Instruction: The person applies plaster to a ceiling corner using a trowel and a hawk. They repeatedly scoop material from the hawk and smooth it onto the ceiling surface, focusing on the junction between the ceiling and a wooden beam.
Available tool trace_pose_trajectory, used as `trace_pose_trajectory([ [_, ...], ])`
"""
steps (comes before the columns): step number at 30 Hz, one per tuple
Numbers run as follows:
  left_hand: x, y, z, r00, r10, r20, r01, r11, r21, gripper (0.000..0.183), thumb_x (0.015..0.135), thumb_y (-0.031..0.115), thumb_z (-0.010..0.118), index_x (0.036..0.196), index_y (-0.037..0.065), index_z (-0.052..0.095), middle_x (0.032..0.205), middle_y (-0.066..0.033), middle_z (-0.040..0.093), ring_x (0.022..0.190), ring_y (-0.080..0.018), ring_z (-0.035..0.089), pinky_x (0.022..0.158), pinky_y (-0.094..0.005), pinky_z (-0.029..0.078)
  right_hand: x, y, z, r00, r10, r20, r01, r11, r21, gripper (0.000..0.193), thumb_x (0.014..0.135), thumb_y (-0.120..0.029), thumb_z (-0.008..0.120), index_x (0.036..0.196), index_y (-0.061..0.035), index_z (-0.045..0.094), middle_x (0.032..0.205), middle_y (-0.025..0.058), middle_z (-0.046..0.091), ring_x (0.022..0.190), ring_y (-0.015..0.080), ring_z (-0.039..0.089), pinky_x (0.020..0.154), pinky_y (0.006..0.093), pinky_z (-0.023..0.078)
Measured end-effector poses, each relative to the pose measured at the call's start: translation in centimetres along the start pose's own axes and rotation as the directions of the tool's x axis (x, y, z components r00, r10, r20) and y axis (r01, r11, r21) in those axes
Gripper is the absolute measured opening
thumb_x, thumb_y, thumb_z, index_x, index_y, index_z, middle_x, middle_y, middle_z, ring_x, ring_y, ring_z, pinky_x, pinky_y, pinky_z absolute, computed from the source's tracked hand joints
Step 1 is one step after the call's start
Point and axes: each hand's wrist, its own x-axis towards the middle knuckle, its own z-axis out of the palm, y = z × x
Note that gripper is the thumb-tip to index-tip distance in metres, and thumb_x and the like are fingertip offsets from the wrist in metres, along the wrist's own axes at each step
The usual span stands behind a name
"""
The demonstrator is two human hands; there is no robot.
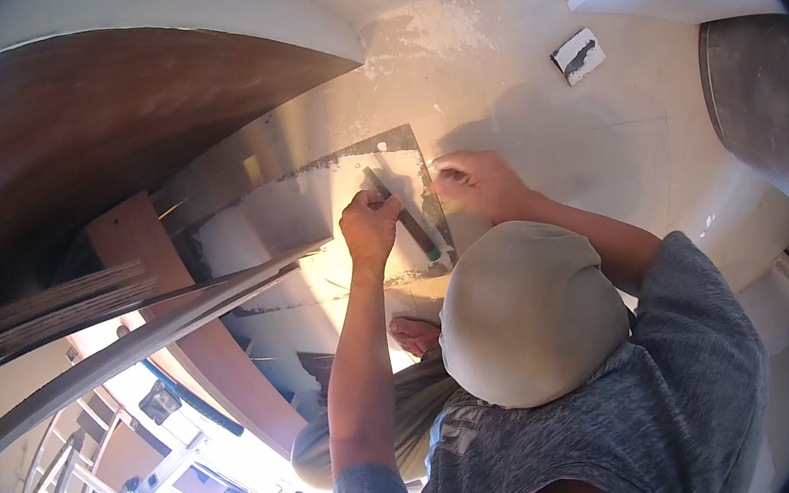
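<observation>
My left hand (373, 227) is closed, its thumb and fingers pinching a long narrow dark bar (417, 231) near the middle. The bar has a green tip at its near end and lies slantwise over a flat dark-edged sheet (436, 214) smeared with pale paste or powder. A small hole shows near the far corner of that sheet. Just beyond its right edge, my right hand (484, 186) is raised with curled fingers, slightly blurred. Its thumb and fingertips come together; whatever they hold, if anything, cannot be made out.
A small white block with a dark smear (578, 56) lies on the floor at far right. A large brown curved panel (130, 101) overhangs the left. Planks (181, 312) and a grey rail (132, 353) stand nearer. My knee (536, 313) rises close to my right forearm.
</observation>
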Motion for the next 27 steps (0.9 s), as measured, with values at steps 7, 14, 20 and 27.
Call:
trace_pose_trajectory([
  [7, 0.6, 3.4, -1.0, 0.990, 0.073, 0.121, 0.026, 0.748, -0.663, 0.042, 0.090, 0.025, 0.086, 0.114, -0.006, 0.070, 0.102, -0.0112, 0.077, 0.092, -0.0200, 0.073, 0.084, -0.0333, 0.059, 2.1, -1.3, 2.9, 0.945, 0.181, 0.271, -0.254, 0.929, 0.267, 0.056, 0.102, -0.031, 0.069, 0.148, -0.0019, 0.055, 0.094, 0.0150, 0.072, 0.078, 0.0176, 0.069, 0.072, 0.0348, 0.056],
  [14, 5.3, 2.7, -2.9, 0.945, 0.323, -0.054, -0.230, 0.770, 0.595, 0.099, 0.077, 0.046, 0.090, 0.147, -0.011, 0.047, 0.153, -0.0338, 0.046, 0.149, -0.0465, 0.039, 0.122, -0.0531, 0.035, 8.4, 1.0, 2.5, 0.959, 0.153, -0.237, -0.033, 0.895, 0.444, 0.051, 0.108, -0.024, 0.058, 0.155, -0.0054, 0.047, 0.092, 0.0104, 0.066, 0.067, 0.0151, 0.064, 0.065, 0.0328, 0.056],
  [20, 6.1, 2.1, -2.6, 0.973, 0.222, 0.070, -0.203, 0.661, 0.723, 0.115, 0.074, 0.051, 0.091, 0.152, -0.013, 0.036, 0.161, -0.0385, 0.030, 0.155, -0.0500, 0.025, 0.127, -0.0524, 0.026, 12.4, -2.7, 2.1, 0.962, 0.211, -0.173, -0.125, 0.905, 0.406, 0.054, 0.109, -0.022, 0.057, 0.160, -0.0108, 0.043, 0.112, 0.0124, 0.065, 0.077, 0.0175, 0.066, 0.071, 0.0342, 0.058],
  [27, 6.3, 2.3, -2.8, 0.970, 0.230, 0.078, -0.213, 0.648, 0.731, 0.116, 0.074, 0.053, 0.090, 0.152, -0.014, 0.036, 0.160, -0.0387, 0.031, 0.154, -0.0501, 0.027, 0.126, -0.0527, 0.028, 14.4, -0.5, 5.0, 0.935, -0.087, -0.344, 0.157, 0.971, 0.183, 0.055, 0.110, -0.017, 0.058, 0.162, -0.0175, 0.042, 0.107, 0.0016, 0.059, 0.073, 0.0064, 0.058, 0.065, 0.0268, 0.055],
])
